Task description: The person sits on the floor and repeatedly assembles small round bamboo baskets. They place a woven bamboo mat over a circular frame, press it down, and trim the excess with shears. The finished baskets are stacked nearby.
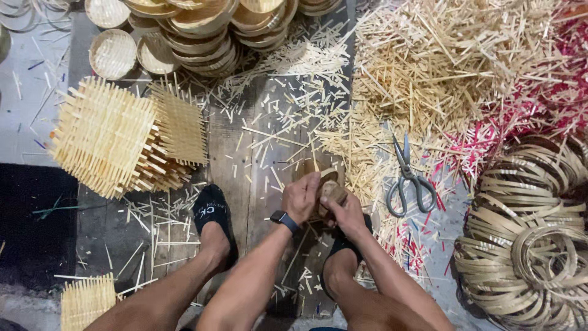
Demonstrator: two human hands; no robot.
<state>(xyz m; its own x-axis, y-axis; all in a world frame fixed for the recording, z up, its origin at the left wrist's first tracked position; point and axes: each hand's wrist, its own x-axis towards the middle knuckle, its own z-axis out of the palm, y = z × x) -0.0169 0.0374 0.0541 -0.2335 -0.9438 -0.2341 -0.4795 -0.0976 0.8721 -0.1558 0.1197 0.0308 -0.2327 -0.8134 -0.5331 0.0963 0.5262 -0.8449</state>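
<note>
My left hand (301, 197) and my right hand (346, 213) meet low in the middle of the view, both closed around a small round wooden mould (331, 191) with a piece of bamboo weave on it. A dark watch sits on my left wrist. My two feet in black socks rest on the plank floor either side of the hands. Grey scissors (409, 179) lie just right of the hands on bamboo offcuts, shut.
A stack of square woven bamboo mats (125, 138) lies at left, another mat (87, 301) at bottom left. Finished small round baskets (202, 27) are piled at top. Bamboo rings (527, 236) heap at right. Loose natural and pink bamboo sticks (465, 67) cover the top right.
</note>
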